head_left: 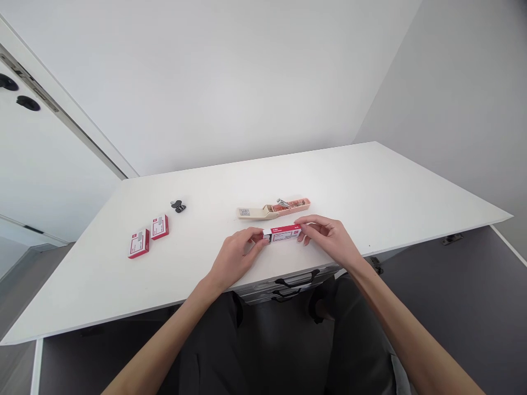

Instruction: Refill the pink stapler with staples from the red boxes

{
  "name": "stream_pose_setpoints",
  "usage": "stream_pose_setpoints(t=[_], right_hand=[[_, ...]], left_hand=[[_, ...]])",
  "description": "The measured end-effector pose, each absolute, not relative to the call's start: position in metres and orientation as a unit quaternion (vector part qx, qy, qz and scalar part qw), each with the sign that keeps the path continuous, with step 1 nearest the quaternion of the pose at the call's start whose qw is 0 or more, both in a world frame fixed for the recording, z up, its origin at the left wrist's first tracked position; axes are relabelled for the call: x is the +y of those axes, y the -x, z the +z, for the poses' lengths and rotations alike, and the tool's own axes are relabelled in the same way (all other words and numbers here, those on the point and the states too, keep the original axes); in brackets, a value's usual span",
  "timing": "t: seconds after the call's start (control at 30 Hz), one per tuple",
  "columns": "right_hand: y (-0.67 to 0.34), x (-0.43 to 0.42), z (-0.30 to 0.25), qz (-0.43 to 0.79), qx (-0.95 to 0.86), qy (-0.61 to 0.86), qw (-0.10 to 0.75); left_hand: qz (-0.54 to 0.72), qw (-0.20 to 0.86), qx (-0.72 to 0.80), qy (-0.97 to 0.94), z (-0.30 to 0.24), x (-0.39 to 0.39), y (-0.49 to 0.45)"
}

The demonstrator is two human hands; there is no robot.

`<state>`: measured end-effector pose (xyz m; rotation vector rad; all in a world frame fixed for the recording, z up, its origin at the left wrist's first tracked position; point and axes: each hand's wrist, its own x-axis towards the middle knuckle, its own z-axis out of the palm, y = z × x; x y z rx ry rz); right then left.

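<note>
A small red-and-white box (284,233) lies just above the white table (370,186), held between both hands. My left hand (236,258) pinches its left end, where a dark inner tray seems to stick out slightly. My right hand (329,236) grips the right end with curled fingers. Just behind the box lies a beige stapler (272,208), opened out flat, with its orange channel showing metal staples.
Two more red-and-white boxes (147,236) lie side by side at the table's left. A small black object (178,207) sits behind them. A wall runs behind the table. Drawer handles (296,282) show under the front edge, above my lap.
</note>
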<state>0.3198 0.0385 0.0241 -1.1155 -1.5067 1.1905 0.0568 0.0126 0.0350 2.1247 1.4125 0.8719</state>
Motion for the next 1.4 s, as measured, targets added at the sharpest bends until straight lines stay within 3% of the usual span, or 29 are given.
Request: stream_pose_setpoints(t=[0.67,1.03,1.23,1.4], right_hand=[[-0.322,0.042,0.019,0.533,-0.648,0.371,0.399],[-0.321,0.04,0.022,0.523,-0.6,0.423,0.433],[-0.32,0.04,0.022,0.524,-0.6,0.42,0.435],[-0.319,0.039,0.022,0.52,-0.601,0.419,0.439]], left_hand=[[0.312,0.303,0.483,-0.76,0.042,0.011,-0.057],[0.401,0.183,0.538,-0.718,0.044,0.008,-0.039],[0.396,-0.079,0.595,-0.695,0.042,0.02,0.036],[0.316,-0.155,0.625,-0.697,0.041,0.03,0.082]])
